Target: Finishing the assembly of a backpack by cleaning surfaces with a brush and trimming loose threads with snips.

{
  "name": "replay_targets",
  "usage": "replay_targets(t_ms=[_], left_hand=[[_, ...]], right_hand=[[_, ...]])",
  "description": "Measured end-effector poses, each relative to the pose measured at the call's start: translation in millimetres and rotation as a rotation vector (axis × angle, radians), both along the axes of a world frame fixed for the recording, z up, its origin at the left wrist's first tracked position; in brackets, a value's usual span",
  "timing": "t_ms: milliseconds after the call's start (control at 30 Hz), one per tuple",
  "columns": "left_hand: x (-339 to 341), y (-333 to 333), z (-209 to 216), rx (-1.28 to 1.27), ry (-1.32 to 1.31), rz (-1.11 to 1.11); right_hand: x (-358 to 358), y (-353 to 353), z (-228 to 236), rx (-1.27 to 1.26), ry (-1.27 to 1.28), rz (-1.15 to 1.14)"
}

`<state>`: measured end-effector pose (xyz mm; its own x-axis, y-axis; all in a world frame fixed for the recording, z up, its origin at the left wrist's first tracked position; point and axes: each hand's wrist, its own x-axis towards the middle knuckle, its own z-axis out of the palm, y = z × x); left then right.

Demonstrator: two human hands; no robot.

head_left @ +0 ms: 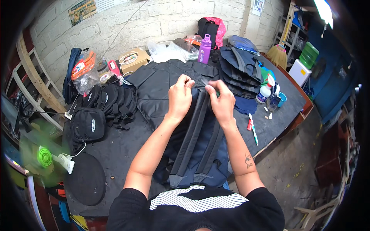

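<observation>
A dark navy backpack [216, 163] lies between my forearms with its two padded shoulder straps [191, 135] running away from me. Over the far end of the straps, my left hand [180, 98] is closed, thumb against curled fingers. Just to its right, my right hand [221, 101] pinches with thumb and forefinger. A small pale, blurred bit [204, 81] shows by the right fingertips; what either hand grips is too small to make out. Beyond the hands spreads a heap of black bags [154, 82].
Black pouches [89, 125] and a round black pad [85, 179] lie on the left, near a green fan [44, 156]. A purple bottle [204, 49] stands at the back. Stacked dark bags [237, 73], a spray bottle [264, 91] and a toothbrush [254, 131] are on the right.
</observation>
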<state>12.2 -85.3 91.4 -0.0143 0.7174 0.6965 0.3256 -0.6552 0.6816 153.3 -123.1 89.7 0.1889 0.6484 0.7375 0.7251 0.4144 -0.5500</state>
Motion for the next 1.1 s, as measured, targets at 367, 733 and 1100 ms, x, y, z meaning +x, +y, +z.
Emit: replay_targets(t_ms=[367,733,1100], left_hand=[[-52,-1,-4,-0.739,-0.363,-0.547],[-45,-7,-7,-0.460,0.052,-0.253],[-47,-5,-30,-0.572,-0.147,-0.500]], right_hand=[[23,26,-11,-0.204,0.470,0.532],[19,45,-24,-0.229,0.427,0.410],[23,52,-39,-0.235,0.453,0.374]])
